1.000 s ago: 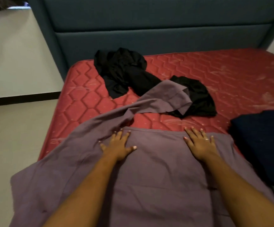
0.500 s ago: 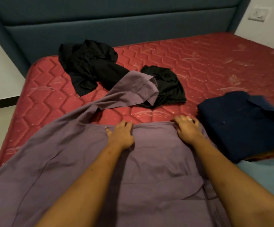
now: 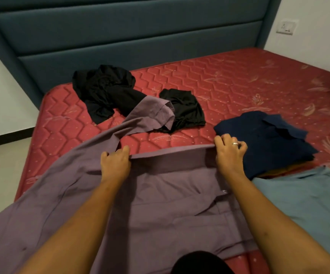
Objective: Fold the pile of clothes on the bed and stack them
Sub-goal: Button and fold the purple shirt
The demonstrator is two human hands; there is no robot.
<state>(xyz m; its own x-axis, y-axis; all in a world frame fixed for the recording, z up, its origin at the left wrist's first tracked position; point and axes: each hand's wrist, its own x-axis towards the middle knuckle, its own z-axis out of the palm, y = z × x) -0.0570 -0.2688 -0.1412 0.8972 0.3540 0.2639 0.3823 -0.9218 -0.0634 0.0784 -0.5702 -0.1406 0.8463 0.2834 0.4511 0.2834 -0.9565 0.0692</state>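
Note:
A purple shirt (image 3: 160, 194) lies spread over the near part of the red mattress (image 3: 239, 86), one sleeve trailing off toward the far left. My left hand (image 3: 115, 165) grips its far edge near the sleeve seam. My right hand (image 3: 229, 155) grips the same edge further right, and the edge is raised slightly off the mattress. A folded navy shirt (image 3: 268, 141) sits right of my right hand. Two crumpled black garments lie beyond: a larger one (image 3: 104, 89) and a smaller one (image 3: 183, 109).
A grey-blue shirt (image 3: 308, 204) lies at the near right, partly under the navy one. A padded teal headboard (image 3: 130, 36) rises behind the mattress. Floor shows at the left edge, and a wall socket (image 3: 285, 27) sits at the upper right.
My hands went from lying flat on the purple shirt to curling round its far edge and lifting it. The view swung right, bringing the navy and grey-blue shirts in.

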